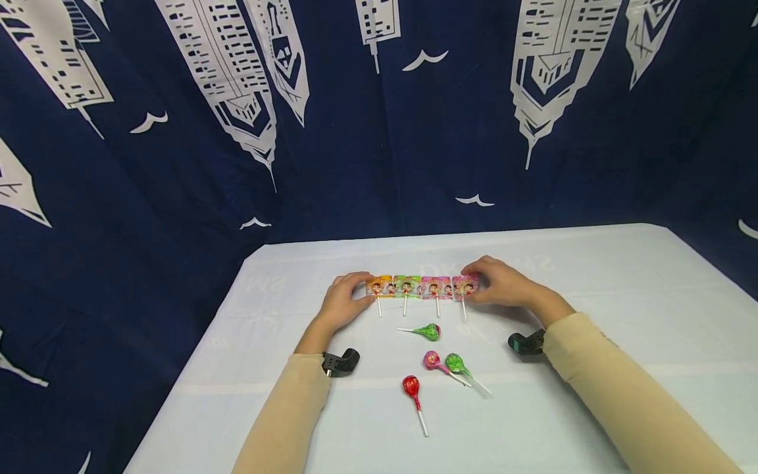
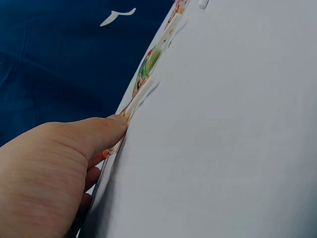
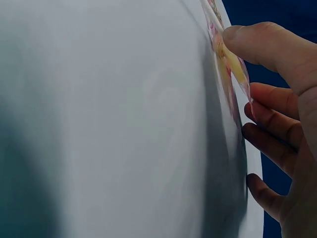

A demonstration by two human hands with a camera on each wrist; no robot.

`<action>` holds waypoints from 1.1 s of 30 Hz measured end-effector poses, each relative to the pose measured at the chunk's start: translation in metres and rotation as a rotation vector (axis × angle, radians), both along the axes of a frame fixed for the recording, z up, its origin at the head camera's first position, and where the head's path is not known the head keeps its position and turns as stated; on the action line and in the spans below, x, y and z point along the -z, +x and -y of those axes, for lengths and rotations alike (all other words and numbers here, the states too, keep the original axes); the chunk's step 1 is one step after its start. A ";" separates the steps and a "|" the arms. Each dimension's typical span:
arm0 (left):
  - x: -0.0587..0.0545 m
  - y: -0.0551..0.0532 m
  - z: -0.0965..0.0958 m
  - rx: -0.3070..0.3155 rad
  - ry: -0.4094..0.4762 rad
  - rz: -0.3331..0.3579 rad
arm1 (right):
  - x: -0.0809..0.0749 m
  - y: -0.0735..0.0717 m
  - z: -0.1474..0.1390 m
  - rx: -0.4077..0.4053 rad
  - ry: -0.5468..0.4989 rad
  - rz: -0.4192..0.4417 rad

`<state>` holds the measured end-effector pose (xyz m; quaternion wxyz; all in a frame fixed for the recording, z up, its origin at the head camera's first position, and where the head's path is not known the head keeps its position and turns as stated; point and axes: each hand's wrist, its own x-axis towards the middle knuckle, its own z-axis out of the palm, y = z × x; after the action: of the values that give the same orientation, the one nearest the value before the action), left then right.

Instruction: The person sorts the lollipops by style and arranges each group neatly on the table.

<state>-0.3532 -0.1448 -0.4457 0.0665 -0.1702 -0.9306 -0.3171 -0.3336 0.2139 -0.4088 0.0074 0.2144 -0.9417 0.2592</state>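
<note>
A row of flat wrapped lollipops lies across the table: an orange lollipop (image 1: 379, 287), a green one (image 1: 406, 288), a pink one (image 1: 437, 288) and another pink lollipop (image 1: 464, 287) at the right end. Their white sticks point toward me. My left hand (image 1: 345, 301) pinches the orange lollipop at its left edge; in the left wrist view the thumb (image 2: 106, 131) lies along the wrapper. At the other end my right hand (image 1: 503, 283) pinches the last pink lollipop, with the thumb (image 3: 262, 44) on the near side of the clear wrapper and fingers beyond it.
Nearer me lie several round lollipops: a green one (image 1: 431, 332) below the row, a pink one (image 1: 432, 359) beside another green one (image 1: 455, 363), and a red one (image 1: 411, 386). A dark blue printed cloth (image 1: 379, 164) hangs behind the white table (image 1: 237, 395).
</note>
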 end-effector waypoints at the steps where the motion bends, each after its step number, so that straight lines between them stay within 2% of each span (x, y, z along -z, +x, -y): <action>1: 0.000 0.000 0.000 0.001 0.001 -0.002 | 0.001 0.000 0.001 0.002 0.012 -0.008; 11: 0.000 -0.001 -0.001 0.000 0.008 0.008 | 0.002 -0.002 0.003 0.045 0.101 -0.024; 33: 0.001 0.000 0.001 0.007 0.007 0.002 | 0.008 -0.001 0.004 0.068 0.129 -0.016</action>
<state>-0.3537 -0.1458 -0.4463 0.0648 -0.1730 -0.9289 -0.3209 -0.3343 0.2097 -0.4168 0.0099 0.1842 -0.9631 0.1960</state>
